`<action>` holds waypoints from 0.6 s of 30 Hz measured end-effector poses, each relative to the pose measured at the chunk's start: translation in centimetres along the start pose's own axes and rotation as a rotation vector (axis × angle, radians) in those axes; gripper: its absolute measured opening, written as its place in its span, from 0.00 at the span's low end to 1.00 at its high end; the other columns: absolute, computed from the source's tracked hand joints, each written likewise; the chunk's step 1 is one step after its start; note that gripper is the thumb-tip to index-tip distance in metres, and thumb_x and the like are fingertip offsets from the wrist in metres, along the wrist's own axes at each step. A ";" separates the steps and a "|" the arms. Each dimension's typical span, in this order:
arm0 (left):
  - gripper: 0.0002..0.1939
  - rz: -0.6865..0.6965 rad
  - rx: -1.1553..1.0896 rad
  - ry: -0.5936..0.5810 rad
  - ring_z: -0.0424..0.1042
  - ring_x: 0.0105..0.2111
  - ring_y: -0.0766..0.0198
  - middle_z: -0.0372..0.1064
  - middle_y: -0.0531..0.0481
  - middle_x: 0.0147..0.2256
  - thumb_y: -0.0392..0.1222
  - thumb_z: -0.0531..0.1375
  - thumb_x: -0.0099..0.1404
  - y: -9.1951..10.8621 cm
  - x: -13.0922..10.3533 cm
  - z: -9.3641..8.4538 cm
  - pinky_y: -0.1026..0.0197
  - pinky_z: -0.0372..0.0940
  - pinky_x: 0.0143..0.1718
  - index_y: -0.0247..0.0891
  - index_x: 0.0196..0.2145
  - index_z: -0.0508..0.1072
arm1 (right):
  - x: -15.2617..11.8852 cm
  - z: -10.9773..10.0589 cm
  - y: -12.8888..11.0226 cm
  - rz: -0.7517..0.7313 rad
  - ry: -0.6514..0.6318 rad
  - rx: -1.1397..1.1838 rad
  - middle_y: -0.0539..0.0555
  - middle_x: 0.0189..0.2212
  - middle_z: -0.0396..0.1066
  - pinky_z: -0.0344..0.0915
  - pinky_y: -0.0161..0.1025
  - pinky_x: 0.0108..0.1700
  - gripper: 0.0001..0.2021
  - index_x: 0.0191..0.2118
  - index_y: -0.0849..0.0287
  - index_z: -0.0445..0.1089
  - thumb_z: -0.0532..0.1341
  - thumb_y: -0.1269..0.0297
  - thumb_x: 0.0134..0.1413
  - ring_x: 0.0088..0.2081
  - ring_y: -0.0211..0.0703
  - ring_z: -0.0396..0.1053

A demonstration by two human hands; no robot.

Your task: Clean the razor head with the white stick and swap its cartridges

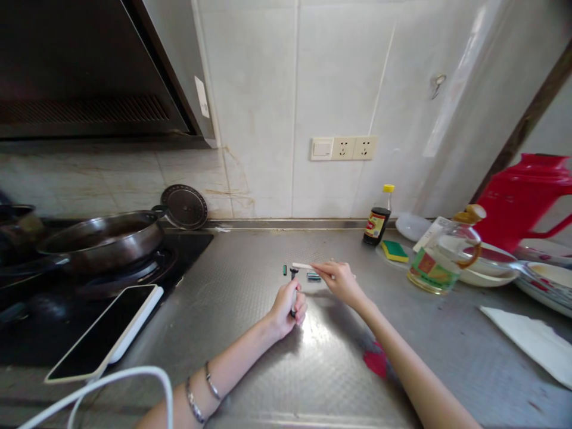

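Observation:
My left hand (286,307) is closed around the dark handle of a razor (294,273), which stands upright with its head at the top. Between the fingers of my right hand (340,280) is a slim white toothbrush-like stick (302,266). Its left end lies at the razor's head; whether the two touch I cannot tell. A small green and black piece (285,270), which looks like a razor cartridge, lies left of the razor. To the right, partly under my right hand, is another small cartridge-like piece (313,277).
A phone (105,330) with a white cable lies at left, by a pan (105,238) on the stove. At right stand a soy sauce bottle (378,220), a sponge (394,251), a glass oil jug (435,262), bowls and a red thermos (521,199). A white paper (531,339) lies nearer.

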State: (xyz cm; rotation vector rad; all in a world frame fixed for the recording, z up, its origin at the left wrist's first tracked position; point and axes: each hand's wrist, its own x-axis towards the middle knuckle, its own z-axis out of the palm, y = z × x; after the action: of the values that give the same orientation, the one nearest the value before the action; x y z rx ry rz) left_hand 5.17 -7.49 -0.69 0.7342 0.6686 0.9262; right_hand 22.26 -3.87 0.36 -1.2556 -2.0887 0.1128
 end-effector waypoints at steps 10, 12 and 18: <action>0.14 -0.007 -0.001 -0.002 0.45 0.06 0.73 0.47 0.64 0.08 0.54 0.52 0.61 0.0 -0.1 0.1 0.71 0.40 0.08 0.41 0.28 0.56 | 0.0 -0.1 0.1 0.003 0.008 0.084 0.55 0.28 0.73 0.60 0.35 0.34 0.15 0.45 0.56 0.72 0.52 0.60 0.59 0.30 0.40 0.68; 0.14 -0.004 0.001 -0.005 0.45 0.06 0.73 0.47 0.65 0.08 0.54 0.52 0.61 0.0 -0.1 0.1 0.71 0.40 0.07 0.41 0.28 0.56 | 0.0 -0.2 0.2 0.007 0.009 0.123 0.55 0.29 0.73 0.60 0.34 0.34 0.15 0.46 0.56 0.72 0.52 0.60 0.59 0.30 0.40 0.68; 0.15 0.000 0.015 -0.024 0.46 0.05 0.73 0.48 0.65 0.08 0.55 0.53 0.59 0.0 -0.2 0.2 0.71 0.41 0.07 0.41 0.29 0.56 | 0.0 -0.1 0.3 -0.004 0.000 0.186 0.55 0.31 0.74 0.61 0.34 0.34 0.15 0.44 0.58 0.73 0.53 0.61 0.58 0.30 0.40 0.68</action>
State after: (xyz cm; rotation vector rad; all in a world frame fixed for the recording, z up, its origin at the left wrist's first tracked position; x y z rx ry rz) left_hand 5.22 -7.68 -0.53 0.7577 0.6550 0.9122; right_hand 22.50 -3.73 0.32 -1.1387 -2.0298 0.2983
